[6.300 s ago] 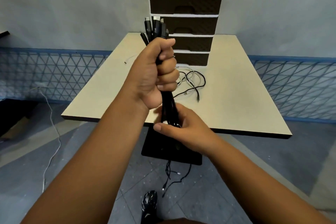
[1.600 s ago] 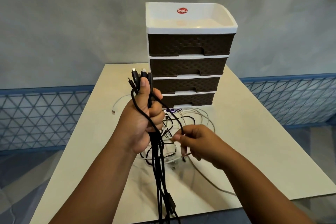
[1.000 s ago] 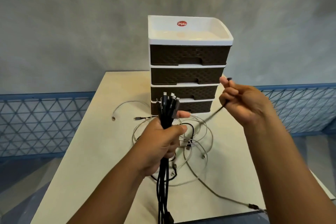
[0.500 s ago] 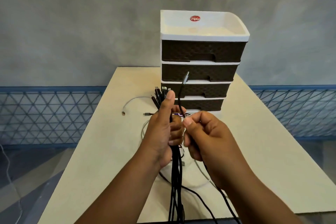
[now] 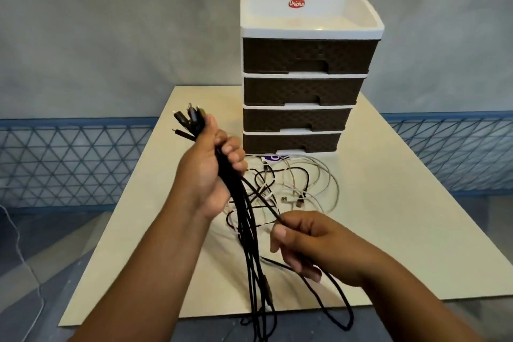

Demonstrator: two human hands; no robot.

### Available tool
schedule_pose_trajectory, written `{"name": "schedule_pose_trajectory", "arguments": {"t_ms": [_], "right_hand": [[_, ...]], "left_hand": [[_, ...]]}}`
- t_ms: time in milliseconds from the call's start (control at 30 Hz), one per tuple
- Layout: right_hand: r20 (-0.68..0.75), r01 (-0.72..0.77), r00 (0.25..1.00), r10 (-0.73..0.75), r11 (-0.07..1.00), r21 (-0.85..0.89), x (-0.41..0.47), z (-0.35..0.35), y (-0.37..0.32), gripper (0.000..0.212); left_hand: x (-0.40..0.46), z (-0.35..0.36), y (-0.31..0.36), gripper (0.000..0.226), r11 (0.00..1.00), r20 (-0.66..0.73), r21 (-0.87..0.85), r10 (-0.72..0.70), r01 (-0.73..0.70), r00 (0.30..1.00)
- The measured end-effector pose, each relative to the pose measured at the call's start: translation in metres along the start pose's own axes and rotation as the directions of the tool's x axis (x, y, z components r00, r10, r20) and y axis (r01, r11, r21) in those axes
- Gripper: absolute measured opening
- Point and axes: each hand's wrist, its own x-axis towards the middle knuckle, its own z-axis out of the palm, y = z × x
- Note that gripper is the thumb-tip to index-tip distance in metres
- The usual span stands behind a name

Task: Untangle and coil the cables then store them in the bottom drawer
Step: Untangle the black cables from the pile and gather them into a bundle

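A grey plastered wall (image 5: 111, 22) fills the upper half of the view, and along its foot runs a blue band of triangle-patterned tiling (image 5: 69, 164). Below that lies a grey floor (image 5: 36, 272) with a paler diagonal stripe; a thin white cord (image 5: 16, 236) trails over it at the far left.

A cream rectangular table (image 5: 416, 230) stands in the middle of the room. Near its far edge sits a four-drawer storage unit (image 5: 308, 69), white-framed with dark brown woven-look fronts and a red Uniplus sticker (image 5: 296, 3) on the rear wall of its open top tray. All four drawers are closed, the bottom drawer (image 5: 288, 142) among them.

On the tabletop just in front of the unit lies a loose tangle of white and black cables (image 5: 305, 186), several plug ends showing in it.

The left hand (image 5: 206, 172) is raised above the table, clenched around a bundle of black cables (image 5: 244, 225) just under their plugs; the plugs fan out above the fist and the cords hang down past the table's near edge. The right hand (image 5: 311, 241), lower and nearer, pinches a single black cable (image 5: 263, 200) that runs taut up to the left fist, then loops down below the right hand over the table edge.
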Motion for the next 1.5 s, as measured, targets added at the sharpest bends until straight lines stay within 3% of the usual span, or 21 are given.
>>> {"name": "schedule_pose_trajectory", "arguments": {"t_ms": [67, 133, 233, 333, 433, 600, 667, 800, 900, 1000, 1133, 1300, 1433, 1500], "right_hand": [[0.047, -0.145, 0.989, 0.142, 0.987, 0.075, -0.009, -0.02, 0.017, 0.058], [-0.08, -0.236, 0.968, 0.238, 0.971, 0.039, -0.008, -0.033, 0.034, 0.064], [-0.322, -0.29, 0.931, 0.17, 0.882, -0.372, 0.007, -0.031, 0.048, 0.025], [-0.219, -0.248, 0.967, 0.131, 0.688, -0.683, 0.024, -0.014, 0.055, 0.018], [-0.049, -0.071, 0.997, 0.061, 0.43, -0.9, 0.035, -0.001, 0.07, 0.021], [0.046, 0.043, 0.999, -0.008, 0.503, -0.863, 0.028, -0.013, 0.082, 0.032], [0.099, 0.091, 0.995, -0.009, 0.488, -0.868, 0.024, -0.019, 0.088, 0.029], [0.142, 0.123, 0.99, -0.012, 0.572, -0.811, 0.023, -0.027, 0.087, 0.021], [-0.04, 0.051, 0.993, -0.109, 0.719, -0.693, 0.027, -0.036, 0.074, 0.029], [-0.282, 0.08, 0.917, -0.281, 0.825, -0.559, 0.033, -0.043, 0.038, 0.035], [-0.398, 0.136, 0.812, -0.426, 0.802, -0.582, 0.039, -0.05, -0.033, 0.019], [-0.277, 0.072, 0.773, -0.571, 0.513, -0.855, 0.045, -0.04, -0.107, 0.02], [-0.267, 0.055, 0.803, -0.533, 0.513, -0.857, 0.055, -0.036, -0.135, 0.019], [-0.297, 0.077, 0.802, -0.518, 0.583, -0.808, 0.059, -0.038, -0.141, 0.016]], "left_hand": [[0.003, -0.008, 0.016, 0.043, 0.997, 0.017, -0.074, -0.008, 0.009, 1.0], [0.005, -0.017, 0.028, 0.043, 0.99, 0.1, -0.129, -0.048, 0.06, 0.994], [0.005, -0.026, 0.038, 0.042, 0.988, 0.229, -0.102, -0.092, 0.118, 0.969], [0.004, -0.027, 0.041, 0.038, 0.991, 0.236, -0.05, -0.109, 0.124, 0.966], [0.003, -0.027, 0.042, 0.035, 0.991, 0.234, -0.046, -0.111, 0.125, 0.966], [0.0, -0.033, 0.044, 0.033, 0.994, 0.206, -0.032, -0.098, 0.107, 0.974], [0.0, -0.036, 0.045, 0.034, 0.995, 0.176, -0.02, -0.094, 0.099, 0.98], [0.001, -0.037, 0.043, 0.045, 0.994, 0.103, 0.045, -0.102, 0.097, 0.989], [0.003, -0.036, 0.04, 0.051, 0.984, 0.027, 0.149, -0.099, 0.094, 0.995], [0.006, -0.036, 0.037, 0.049, 0.968, -0.004, 0.221, -0.117, 0.115, 0.993], [0.006, -0.031, 0.031, 0.026, 0.921, 0.011, 0.367, -0.145, 0.131, 0.989], [0.009, -0.016, 0.012, 0.025, 0.847, 0.096, 0.528, -0.122, 0.053, 0.988], [0.019, -0.007, -0.005, 0.029, 0.824, 0.089, 0.566, -0.058, -0.003, 0.994], [0.025, -0.005, -0.011, 0.035, 0.814, 0.062, 0.581, -0.026, -0.015, 0.998]]}}
